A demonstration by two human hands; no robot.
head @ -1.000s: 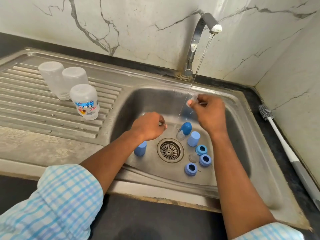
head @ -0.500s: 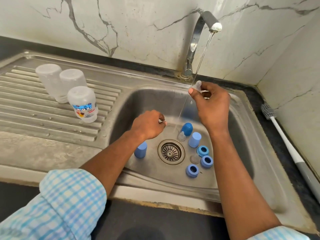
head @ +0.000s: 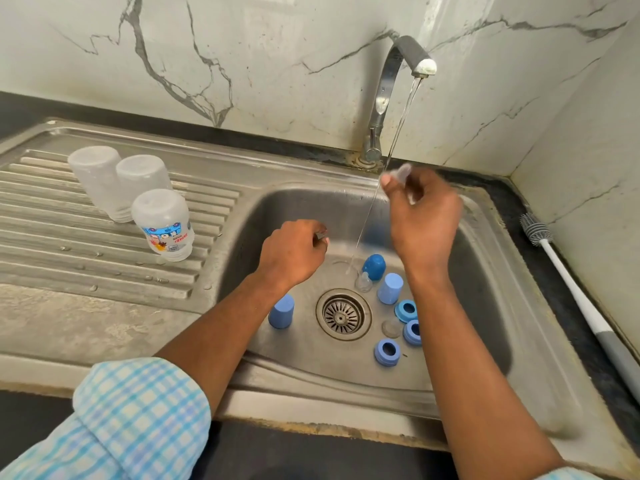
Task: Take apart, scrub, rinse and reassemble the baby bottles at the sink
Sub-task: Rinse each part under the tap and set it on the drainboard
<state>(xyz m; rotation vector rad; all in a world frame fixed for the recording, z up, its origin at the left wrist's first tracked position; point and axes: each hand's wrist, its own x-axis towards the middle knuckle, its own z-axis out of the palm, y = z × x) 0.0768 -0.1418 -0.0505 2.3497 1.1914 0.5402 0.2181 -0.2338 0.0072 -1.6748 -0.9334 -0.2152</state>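
Here the right hand (head: 422, 216) is raised over the sink basin (head: 485, 278), fingers pinched closed on a small clear teat (head: 401, 173), blurred, held right at the thin water stream (head: 388, 161) from the tap (head: 388, 98). Left hand (head: 294, 252) is lower in the basin, curled into a loose fist; something small shows at its fingertips, cannot tell what. On the basin floor around the drain (head: 343, 315): three pale blue caps, one dark blue cap (head: 374, 266), three blue collar rings (head: 387, 351), another clear teat (head: 363, 282). Three clear bottles (head: 162, 223) stand upside down on the drainboard (head: 52, 237), left. Bottle brush (head: 571, 289) lies on the counter, right of the sink.
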